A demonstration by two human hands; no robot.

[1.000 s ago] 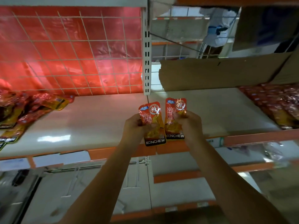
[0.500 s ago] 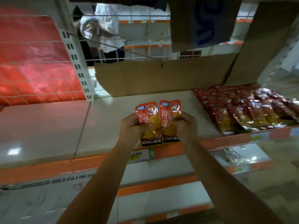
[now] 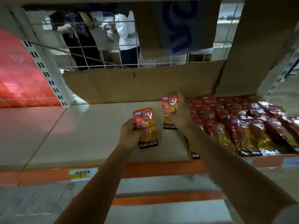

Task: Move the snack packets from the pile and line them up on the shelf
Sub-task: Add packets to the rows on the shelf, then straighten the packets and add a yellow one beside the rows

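Your right hand (image 3: 180,116) holds one snack packet (image 3: 169,110) far back on the shelf (image 3: 90,136), its right edge just beside the lined-up packets (image 3: 242,126) that already fill the right part of the shelf. Whether that packet is already touching the shelf surface, you cannot tell from this view. Your left hand (image 3: 131,135) grips a second packet (image 3: 146,127), thumb across its front, held nearer the shelf's front edge and apart from the first.

The main risk sits on the right. Your right forearm passes over the front corner of the rows, where a packet (image 3: 195,152) lies partly hidden under it; dragging the arm back low could sweep that one off the orange shelf lip (image 3: 161,169). The packets look glossy, so a packet dropped from a height would likely skate sideways and sit crooked against its neighbours. Setting it too close could ride its edge up over the adjoining row.

The second packet is pinched near its middle, so it may droop or twist as you reach. The cardboard (image 3: 129,84) standing at the back limits how deep you can push.
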